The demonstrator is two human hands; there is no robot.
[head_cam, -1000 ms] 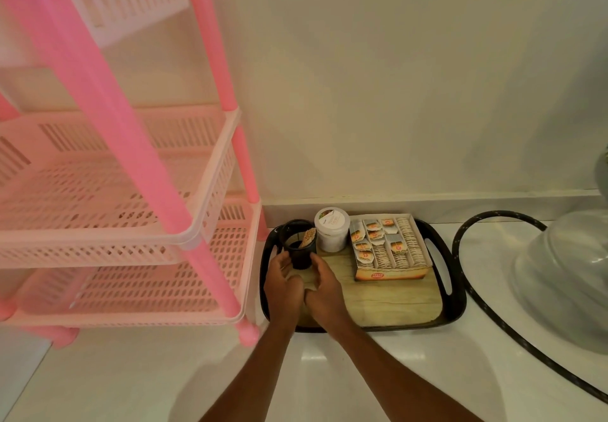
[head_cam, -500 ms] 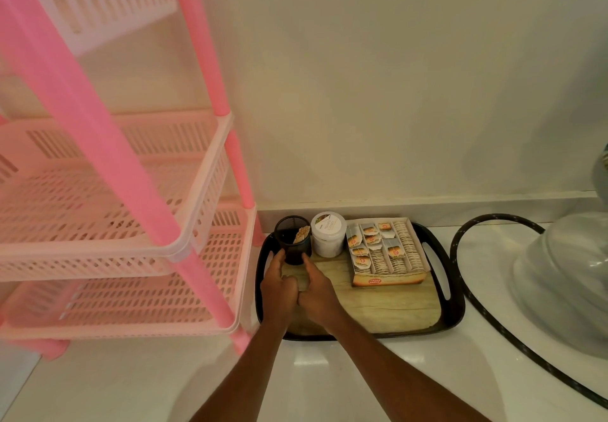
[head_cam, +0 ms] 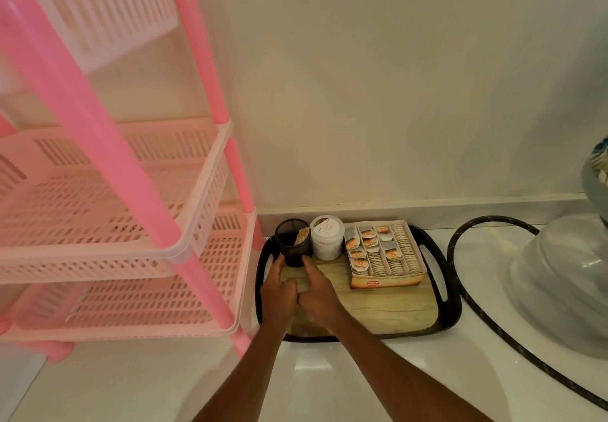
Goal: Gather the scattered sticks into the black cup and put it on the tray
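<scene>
The black cup [head_cam: 293, 244], sticks [head_cam: 302, 236] inside, stands upright in the tray's [head_cam: 450, 306] far-left corner, so placing looks nearly done, and the left hand [head_cam: 278, 293] and right hand [head_cam: 320, 296] flank its base, gripping or merely touching I cannot tell, so next the 2 should withdraw without tipping it.

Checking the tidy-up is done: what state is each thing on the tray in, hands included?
Black cup: upright on the tray, holding sticks.
White jar: upright, lid on.
Tea bag box: open, mostly full.
Tray: flat on the counter.
Left hand: finger touching the cup's side.
Right hand: finger touching the cup's side.
</scene>
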